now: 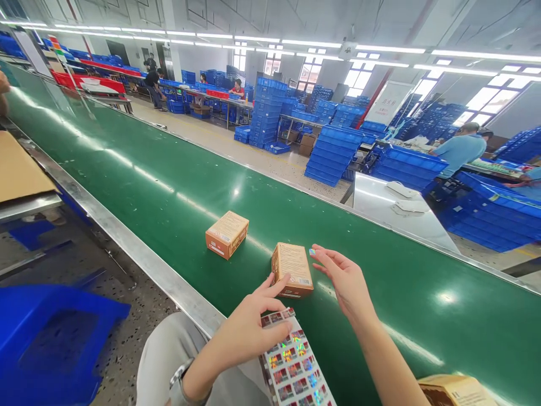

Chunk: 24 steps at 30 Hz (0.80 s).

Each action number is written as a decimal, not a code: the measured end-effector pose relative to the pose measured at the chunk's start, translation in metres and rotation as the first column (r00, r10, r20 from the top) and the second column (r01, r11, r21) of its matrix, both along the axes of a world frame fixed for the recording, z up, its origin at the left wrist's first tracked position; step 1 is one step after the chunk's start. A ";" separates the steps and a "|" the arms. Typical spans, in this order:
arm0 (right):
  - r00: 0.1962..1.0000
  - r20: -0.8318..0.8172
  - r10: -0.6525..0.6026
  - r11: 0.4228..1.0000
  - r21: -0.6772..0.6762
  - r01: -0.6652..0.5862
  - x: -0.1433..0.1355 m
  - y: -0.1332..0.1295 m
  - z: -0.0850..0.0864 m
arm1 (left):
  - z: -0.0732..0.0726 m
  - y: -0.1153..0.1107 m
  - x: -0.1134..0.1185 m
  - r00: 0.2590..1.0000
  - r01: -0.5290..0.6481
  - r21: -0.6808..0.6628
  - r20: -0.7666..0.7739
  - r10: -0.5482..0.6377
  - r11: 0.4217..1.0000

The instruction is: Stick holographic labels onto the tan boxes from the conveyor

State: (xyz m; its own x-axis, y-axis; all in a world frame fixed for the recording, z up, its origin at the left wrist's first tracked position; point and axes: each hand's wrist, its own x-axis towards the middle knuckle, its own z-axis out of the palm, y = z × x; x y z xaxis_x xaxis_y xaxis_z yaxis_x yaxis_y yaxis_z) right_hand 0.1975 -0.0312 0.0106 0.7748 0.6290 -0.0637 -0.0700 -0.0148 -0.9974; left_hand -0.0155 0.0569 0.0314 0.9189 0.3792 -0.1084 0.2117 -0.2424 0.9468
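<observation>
We're steadying the near box [292,269] with left hand [249,330], which is pinching the sticker sheet [293,366]. Right hand [344,279], fingers spread, is bringing a sticker. Far box [227,234], beyond the near box, looks untouched.

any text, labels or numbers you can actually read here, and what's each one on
Nothing can be read letter for letter.
Near box: printed lines and a barcode label, too small to read.
Far box: label print, blurred.
Sticker sheet under the left hand: holographic stickers, print too small to read.
White board across the hall: red characters, too blurred.
Box at bottom right: faint print, unreadable.
</observation>
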 end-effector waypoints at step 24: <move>0.979 0.031 -0.200 0.965 -0.167 0.202 -0.008 -0.038 -0.010 | 0.009 -0.036 0.030 0.991 0.125 -0.033 -0.051 -0.126 0.992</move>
